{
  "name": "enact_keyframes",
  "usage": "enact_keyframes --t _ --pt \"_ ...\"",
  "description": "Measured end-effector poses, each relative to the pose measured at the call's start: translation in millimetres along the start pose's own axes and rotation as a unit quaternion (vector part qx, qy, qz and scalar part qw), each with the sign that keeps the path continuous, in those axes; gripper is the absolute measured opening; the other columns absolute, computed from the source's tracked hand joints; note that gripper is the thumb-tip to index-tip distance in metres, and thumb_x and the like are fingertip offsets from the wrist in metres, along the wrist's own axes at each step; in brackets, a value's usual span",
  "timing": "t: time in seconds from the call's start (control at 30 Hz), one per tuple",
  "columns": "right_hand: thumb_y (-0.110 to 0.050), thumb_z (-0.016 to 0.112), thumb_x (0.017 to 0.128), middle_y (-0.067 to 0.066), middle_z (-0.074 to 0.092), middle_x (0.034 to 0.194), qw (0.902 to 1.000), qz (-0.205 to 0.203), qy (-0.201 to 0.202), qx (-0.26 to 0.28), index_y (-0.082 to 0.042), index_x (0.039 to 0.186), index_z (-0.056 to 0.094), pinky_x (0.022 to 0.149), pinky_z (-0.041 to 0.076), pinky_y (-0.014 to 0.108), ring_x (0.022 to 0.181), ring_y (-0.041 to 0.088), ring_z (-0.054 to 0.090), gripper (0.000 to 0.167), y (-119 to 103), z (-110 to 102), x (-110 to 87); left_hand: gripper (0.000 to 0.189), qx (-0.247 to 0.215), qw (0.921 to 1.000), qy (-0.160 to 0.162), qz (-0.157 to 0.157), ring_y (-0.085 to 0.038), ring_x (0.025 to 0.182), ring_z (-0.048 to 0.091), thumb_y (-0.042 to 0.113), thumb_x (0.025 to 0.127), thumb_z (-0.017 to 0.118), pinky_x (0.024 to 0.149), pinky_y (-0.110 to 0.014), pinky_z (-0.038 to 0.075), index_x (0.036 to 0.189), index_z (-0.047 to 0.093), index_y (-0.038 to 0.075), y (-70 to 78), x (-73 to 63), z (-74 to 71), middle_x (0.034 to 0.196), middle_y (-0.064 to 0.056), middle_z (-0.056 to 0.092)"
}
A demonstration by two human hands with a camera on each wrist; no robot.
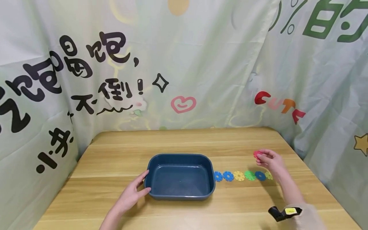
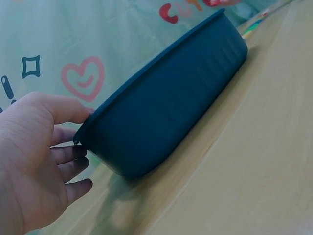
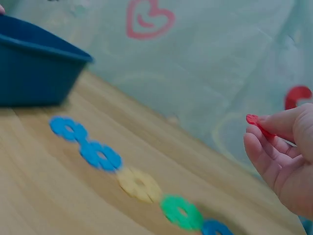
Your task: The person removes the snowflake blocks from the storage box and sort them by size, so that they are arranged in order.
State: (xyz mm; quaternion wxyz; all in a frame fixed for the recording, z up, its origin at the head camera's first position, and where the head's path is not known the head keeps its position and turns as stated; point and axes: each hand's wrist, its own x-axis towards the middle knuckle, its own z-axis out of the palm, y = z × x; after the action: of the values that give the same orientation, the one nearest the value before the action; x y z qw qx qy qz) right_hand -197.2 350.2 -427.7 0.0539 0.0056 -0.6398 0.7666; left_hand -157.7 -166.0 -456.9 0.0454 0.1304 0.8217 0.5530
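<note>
An empty dark blue plastic bin (image 1: 179, 195) stands on the wooden table. My left hand (image 1: 130, 193) holds its left end, the thumb at the rim and the other fingers against the outer side; the left wrist view shows this hand (image 2: 36, 156) at the bin's edge (image 2: 166, 93). Above the table at the right, my right hand (image 1: 271, 161) pinches a red notched snowflake disc (image 1: 257, 154) between thumb and fingers. In the right wrist view, the red disc (image 3: 259, 126) appears nearly edge-on, and the hand's (image 3: 288, 156) other fingers lie below it.
From the bin's right side runs a row of notched discs: two blue (image 1: 228, 176), one yellow (image 1: 239, 176), one green (image 1: 249, 175), another blue (image 1: 260, 176) and a yellow-green one (image 1: 268, 175) partly behind the right wrist. Printed curtains (image 1: 201, 64) surround the wooden table (image 1: 115, 147).
</note>
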Motion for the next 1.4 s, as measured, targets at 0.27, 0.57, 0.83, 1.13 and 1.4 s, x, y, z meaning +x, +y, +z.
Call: enact_keyframes --t 0.27,0.57,0.83,1.13,1.4 --pt "0.002 0.057 0.089 -0.002 0.068 0.080 0.9985 0.006 0.033 0.044 -0.017 0.089 0.068 0.063 0.055 0.022 0.067 0.011 0.065 0.022 4 -51 -13.9 0.061 0.006 0.9999 0.008 -0.006 -0.041 0.130 0.031 0.009 0.086 0.065 0.106 -0.050 0.026 0.139 0.038 -0.001 -0.3 -2.7 -0.6 0.144 -0.024 0.032" --pt "-0.004 0.068 0.082 -0.004 0.070 0.074 0.9881 0.050 0.141 0.037 -0.018 0.078 0.070 0.058 0.055 0.022 0.064 0.009 0.066 0.015 11 -107 -33.0 0.060 0.003 1.0000 0.004 -0.007 -0.039 0.132 0.029 0.009 0.086 0.065 0.106 -0.048 0.026 0.139 0.039 -0.001 1.0 -2.8 -0.9 0.144 -0.025 0.031" --pt "-0.020 0.080 0.070 -0.010 0.066 0.067 0.9678 0.139 0.209 -0.024 -0.023 0.066 0.066 0.057 0.055 0.023 0.062 0.007 0.064 0.015 16 -131 -39.1 0.061 0.012 0.9999 0.006 -0.006 -0.040 0.131 0.030 0.010 0.085 0.066 0.105 -0.050 0.026 0.139 0.039 -0.001 -2.4 -1.9 0.4 0.143 -0.026 0.032" --pt "-0.014 0.073 0.079 -0.010 0.065 0.065 0.9618 0.153 0.225 -0.026 -0.023 0.064 0.065 0.057 0.055 0.024 0.060 0.007 0.063 0.020 18 -136 -36.6 0.061 0.009 0.9999 0.010 -0.009 -0.041 0.130 0.031 0.010 0.085 0.066 0.105 -0.050 0.027 0.139 0.039 0.000 -3.1 -1.7 0.5 0.143 -0.026 0.032" --pt "-0.010 0.064 0.087 -0.013 0.062 0.063 0.9540 0.133 0.236 -0.128 -0.024 0.065 0.064 0.054 0.054 0.022 0.057 0.003 0.061 0.026 25 -137 -36.6 0.060 0.002 0.9999 0.011 -0.004 -0.040 0.130 0.032 0.009 0.085 0.066 0.105 -0.048 0.028 0.139 0.040 0.000 -1.0 -1.8 -0.1 0.142 -0.025 0.034"
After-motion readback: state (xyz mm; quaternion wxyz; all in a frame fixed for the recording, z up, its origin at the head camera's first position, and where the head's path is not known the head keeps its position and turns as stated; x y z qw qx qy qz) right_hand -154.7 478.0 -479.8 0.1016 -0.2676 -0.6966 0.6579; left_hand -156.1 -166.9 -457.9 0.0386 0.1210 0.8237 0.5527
